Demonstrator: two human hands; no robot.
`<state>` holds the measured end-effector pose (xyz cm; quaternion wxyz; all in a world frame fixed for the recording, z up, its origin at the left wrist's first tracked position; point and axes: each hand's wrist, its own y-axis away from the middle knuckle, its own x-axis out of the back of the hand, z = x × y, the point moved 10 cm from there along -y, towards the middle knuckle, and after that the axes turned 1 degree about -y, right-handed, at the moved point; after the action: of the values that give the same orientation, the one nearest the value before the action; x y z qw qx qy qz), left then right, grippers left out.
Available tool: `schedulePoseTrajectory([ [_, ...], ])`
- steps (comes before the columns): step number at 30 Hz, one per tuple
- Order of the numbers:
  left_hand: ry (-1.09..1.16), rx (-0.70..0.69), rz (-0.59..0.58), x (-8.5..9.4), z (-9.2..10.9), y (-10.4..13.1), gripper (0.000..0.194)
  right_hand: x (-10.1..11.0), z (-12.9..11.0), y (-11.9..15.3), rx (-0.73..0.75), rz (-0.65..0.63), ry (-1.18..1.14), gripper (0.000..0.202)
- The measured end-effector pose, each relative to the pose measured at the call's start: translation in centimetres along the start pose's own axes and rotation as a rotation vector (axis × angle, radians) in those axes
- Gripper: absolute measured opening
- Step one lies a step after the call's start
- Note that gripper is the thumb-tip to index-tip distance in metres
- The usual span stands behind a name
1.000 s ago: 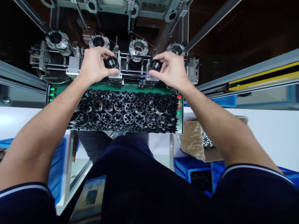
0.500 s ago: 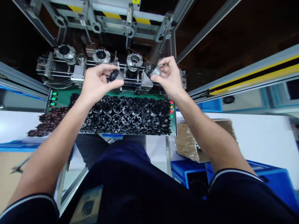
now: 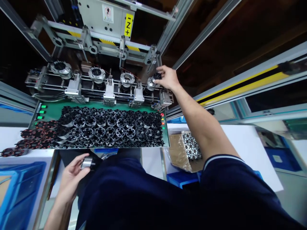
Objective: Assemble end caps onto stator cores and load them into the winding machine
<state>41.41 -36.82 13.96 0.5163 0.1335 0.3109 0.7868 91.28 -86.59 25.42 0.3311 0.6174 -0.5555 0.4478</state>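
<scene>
Low in front of my lap, my left hand [image 3: 73,175] grips a motor stator core [image 3: 87,162], a silvery ring with black ends. My right hand [image 3: 168,78] reaches to the rightmost round metal holder [image 3: 151,84] of the machine. Its fingers are closed around another stator core [image 3: 157,76], whose black toothed end shows at the holder's top. Further left, one holder [image 3: 127,80] has an open centre, while black cores sit in the holder [image 3: 97,74] beside it and the far-left holder [image 3: 60,68].
Stacked stator cores [image 3: 111,121] cover much of the green panel [image 3: 52,111], with copper-wound ones [image 3: 35,134] at the left. Coloured buttons [image 3: 162,114] line its right edge. A carton [image 3: 176,150] of cores stands right; blue bins [image 3: 28,188] are left. Thin wires run above the holders.
My left hand has come down from the machine to my lap, still with a core. The right hand has brought its core to the rightmost holder. The camera view has shifted.
</scene>
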Motion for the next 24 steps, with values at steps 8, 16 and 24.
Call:
schedulePoseTrajectory([
  [8, 0.284, 0.098, 0.046, -0.7, -3.3, 1.5, 0.086, -0.8, 0.2, -2.1, 0.028, -0.178, 0.084, 0.071],
  [16, 0.31, 0.016, 0.036, -4.4, 1.4, 1.3, 0.084, -2.4, 0.8, -0.4, 0.078, -0.322, 0.193, 0.094],
  [24, 0.463, 0.007, -0.106, -8.9, 4.3, 2.7, 0.08, -4.4, 0.0, 6.2, 0.025, -0.278, 0.289, 0.131],
])
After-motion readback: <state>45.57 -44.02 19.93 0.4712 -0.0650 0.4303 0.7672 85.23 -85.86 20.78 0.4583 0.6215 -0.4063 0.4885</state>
